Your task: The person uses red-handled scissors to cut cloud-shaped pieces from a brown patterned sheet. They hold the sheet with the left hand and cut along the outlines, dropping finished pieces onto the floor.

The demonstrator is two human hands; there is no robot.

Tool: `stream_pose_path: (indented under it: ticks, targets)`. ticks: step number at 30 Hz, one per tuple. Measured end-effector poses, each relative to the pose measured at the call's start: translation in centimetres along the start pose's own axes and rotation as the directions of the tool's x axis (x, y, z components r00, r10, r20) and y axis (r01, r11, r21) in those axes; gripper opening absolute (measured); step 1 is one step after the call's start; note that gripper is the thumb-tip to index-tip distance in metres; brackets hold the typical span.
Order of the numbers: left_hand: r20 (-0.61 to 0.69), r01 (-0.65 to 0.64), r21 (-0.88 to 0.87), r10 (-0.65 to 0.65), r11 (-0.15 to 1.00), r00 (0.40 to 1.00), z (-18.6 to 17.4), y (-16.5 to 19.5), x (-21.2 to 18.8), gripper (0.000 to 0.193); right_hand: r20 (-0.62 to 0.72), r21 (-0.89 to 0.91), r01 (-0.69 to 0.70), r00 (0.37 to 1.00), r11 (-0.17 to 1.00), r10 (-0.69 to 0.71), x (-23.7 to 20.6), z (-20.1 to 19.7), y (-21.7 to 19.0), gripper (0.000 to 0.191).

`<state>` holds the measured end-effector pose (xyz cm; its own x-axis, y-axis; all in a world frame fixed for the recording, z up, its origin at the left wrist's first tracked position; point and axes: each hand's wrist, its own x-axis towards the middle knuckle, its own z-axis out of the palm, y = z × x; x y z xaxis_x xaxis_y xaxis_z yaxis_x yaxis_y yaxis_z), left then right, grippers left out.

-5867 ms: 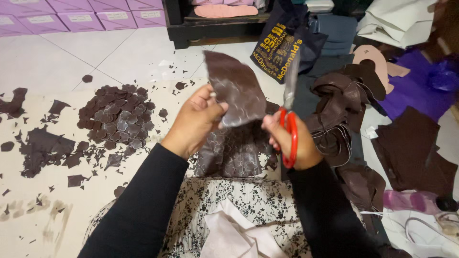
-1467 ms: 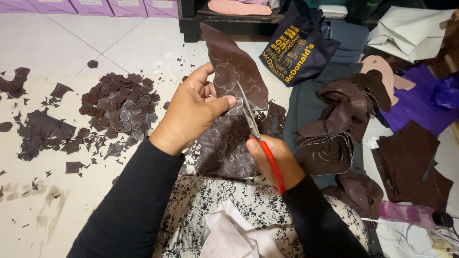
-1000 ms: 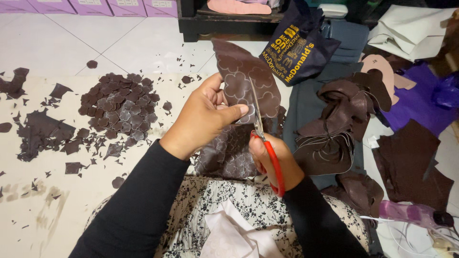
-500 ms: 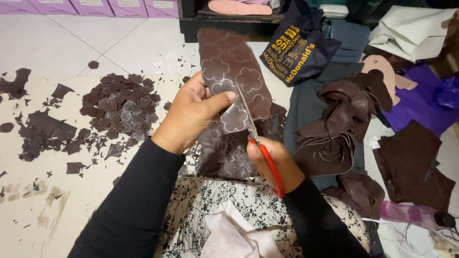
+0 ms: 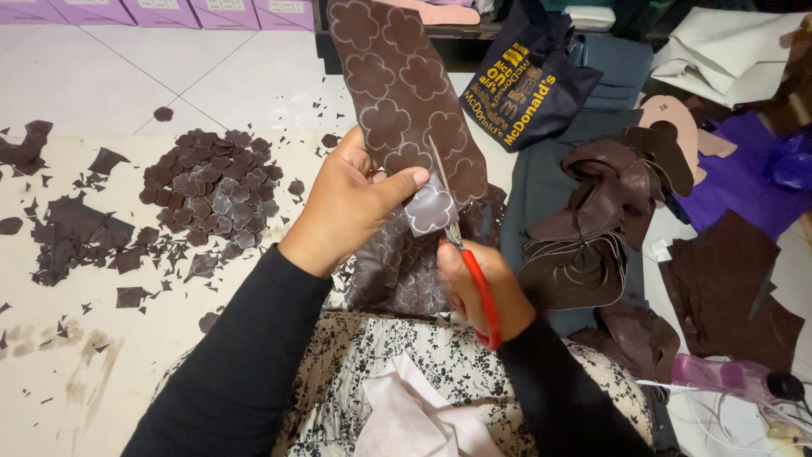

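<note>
Step in hand, as judged: cutting traced flower shapes out of a brown sheet (image 5: 397, 101). Left hand (image 5: 351, 207) is clamped on the sheet, thumb over a half-freed flower (image 5: 430, 209), holding it up above the lap. Right hand (image 5: 482, 292) is clenched in the red-handled scissors (image 5: 461, 250), blades in the sheet at that flower's edge. Next move calls for turning the sheet to follow the traced outline. Cut flowers lie in a pile (image 5: 216, 190) on the floor, left. Dark bag (image 5: 524, 85) beyond; contents not visible.

The dark brown sheet (image 5: 397, 93) bears pale flower outlines, the scissors (image 5: 478, 283) have red handles, and the lap cloth (image 5: 397, 364) looks white with black florals.
</note>
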<state>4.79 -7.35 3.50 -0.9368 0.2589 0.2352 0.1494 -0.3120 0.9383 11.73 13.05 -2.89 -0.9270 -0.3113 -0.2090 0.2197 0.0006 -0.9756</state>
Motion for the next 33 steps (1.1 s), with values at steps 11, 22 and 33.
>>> stream_pose_path:
  ticks: [11, 22, 33]
  targets:
    - [0.036, 0.141, 0.053, -0.143, 0.989, 0.989, 0.3, 0.9, -0.4, 0.044, 0.006, -0.137, 0.059, 0.998, 0.989, -0.059, 0.0, -0.5, -0.8, 0.039]
    - [0.020, 0.104, 0.035, -0.105, 0.994, 0.994, -0.2, 0.8, -0.4, 0.039, -0.017, -0.120, 0.010, 1.000, 0.993, -0.012, -0.3, -0.5, -0.6, 0.044]
    - [0.078, 0.097, 0.072, -0.103, 0.993, 0.992, -0.5, 0.7, -0.3, 0.036, 0.057, -0.271, 0.132, 0.991, 0.954, -0.121, -0.2, -0.7, -1.1, 0.050]
